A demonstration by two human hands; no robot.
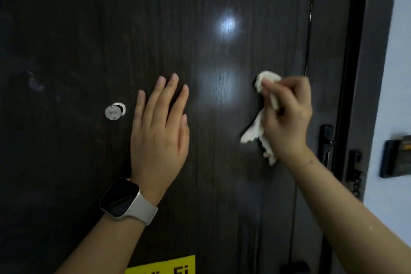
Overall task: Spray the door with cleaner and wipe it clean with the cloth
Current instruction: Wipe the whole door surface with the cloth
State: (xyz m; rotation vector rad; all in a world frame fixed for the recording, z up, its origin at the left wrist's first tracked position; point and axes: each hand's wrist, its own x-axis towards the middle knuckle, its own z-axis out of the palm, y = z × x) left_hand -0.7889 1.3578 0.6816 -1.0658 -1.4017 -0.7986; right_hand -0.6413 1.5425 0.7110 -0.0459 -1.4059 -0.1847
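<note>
Glossy dark wood-grain door (200,162), my left hand (159,131) flat against it, fingers straight, my right hand (289,115) gripping crumpled white cloth (258,129) on the panel

Dim scene; white glare spots on the dark door (89,29), right hand (287,118) motion-blurred.

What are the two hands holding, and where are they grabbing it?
The right hand grips the white cloth around its bunched middle, ends sticking out above and below. The left hand holds nothing; it lies flat, fingers straight, on the door.
</note>
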